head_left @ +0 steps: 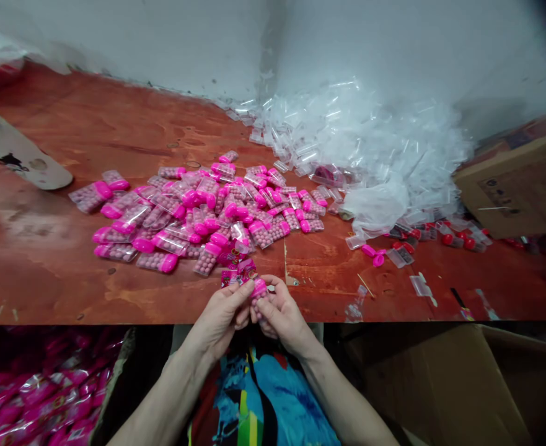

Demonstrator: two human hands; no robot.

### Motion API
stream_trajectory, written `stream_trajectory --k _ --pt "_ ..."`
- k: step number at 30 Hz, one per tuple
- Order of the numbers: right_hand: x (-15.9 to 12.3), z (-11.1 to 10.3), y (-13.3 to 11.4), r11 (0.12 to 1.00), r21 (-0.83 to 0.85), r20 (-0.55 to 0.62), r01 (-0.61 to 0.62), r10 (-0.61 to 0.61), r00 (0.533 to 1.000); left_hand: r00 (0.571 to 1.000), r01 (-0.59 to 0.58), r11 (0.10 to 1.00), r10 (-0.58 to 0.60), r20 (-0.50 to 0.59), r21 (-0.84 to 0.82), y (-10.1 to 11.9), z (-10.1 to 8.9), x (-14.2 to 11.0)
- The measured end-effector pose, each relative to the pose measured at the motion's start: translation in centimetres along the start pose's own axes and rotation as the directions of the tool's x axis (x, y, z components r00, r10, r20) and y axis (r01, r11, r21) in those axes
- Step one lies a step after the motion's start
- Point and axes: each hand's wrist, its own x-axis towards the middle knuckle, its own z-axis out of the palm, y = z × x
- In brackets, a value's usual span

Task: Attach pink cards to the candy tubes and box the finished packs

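Both hands meet at the front edge of the table around one small clear candy box (259, 288) with a bright pink cap and pink balls inside. My right hand (282, 313) is closed round its body, thumb lying along the front. My left hand (226, 310) pinches at the cap end, its fingertips touching the box. Just beyond my fingers lie several printed pink wrappers (239, 267). Past them spreads a loose pile of filled candy boxes (198, 210) with the same pink caps.
A large heap of clear plastic boxes (347, 136) stands against the wall. Red-capped boxes (463, 238) and loose pink caps (377, 255) lie at right, near a cardboard box (514, 179). Pink packets (44, 396) fill a container below left; an open carton (440, 378) is below right.
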Motion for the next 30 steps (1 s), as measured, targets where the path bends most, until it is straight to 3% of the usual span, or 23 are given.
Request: stream_trajectory --k 2,7,12,16,18,21,25,28,30 --pt "0.1 0.0 0.2 1.000 0.002 -0.017 0.019 -0.019 1.000 1.000 -0.012 1.000 0.012 0.015 0.012 0.1 -0.2 0.0" --pt "0.3 -0.1 1.7 0.969 -0.172 -0.157 0.179 -0.206 0.966 1.000 -0.031 1.000 0.031 0.007 -0.006 0.1 -0.5 0.1" --pt "-0.1 -0.5 1.9 0.913 -0.363 -0.085 0.184 -0.229 0.970 0.998 -0.021 1.000 0.021 0.055 0.004 -0.1 -0.9 0.1" --pt "-0.1 -0.6 1.4 0.884 -0.427 -0.165 0.191 -0.284 0.945 0.999 -0.011 1.000 0.011 0.053 -0.003 -0.4 -1.0 0.1" --pt "-0.2 -0.6 1.3 0.911 -0.365 -0.173 0.190 -0.267 0.948 0.999 -0.031 0.999 0.031 0.018 -0.041 -0.4 -0.9 0.2" --pt "-0.4 -0.5 1.0 0.972 -0.205 -0.104 0.113 -0.137 0.985 0.998 -0.061 0.996 0.061 -0.007 -0.070 -0.3 -0.8 0.2" --pt "-0.8 -0.4 0.2 0.999 -0.025 -0.038 -0.020 0.019 0.999 0.997 -0.076 0.997 0.076 0.015 0.027 -0.3 -0.5 -0.1" --pt "-0.7 -0.3 -0.3 0.991 0.116 -0.025 -0.060 0.063 0.998 0.997 -0.076 0.992 0.074 0.021 0.099 -0.6 -0.1 -0.3" --pt "-0.6 -0.2 -0.2 0.994 0.100 -0.043 -0.037 0.042 0.998 0.997 -0.061 0.990 0.056 0.044 0.125 -1.0 0.0 -0.3"
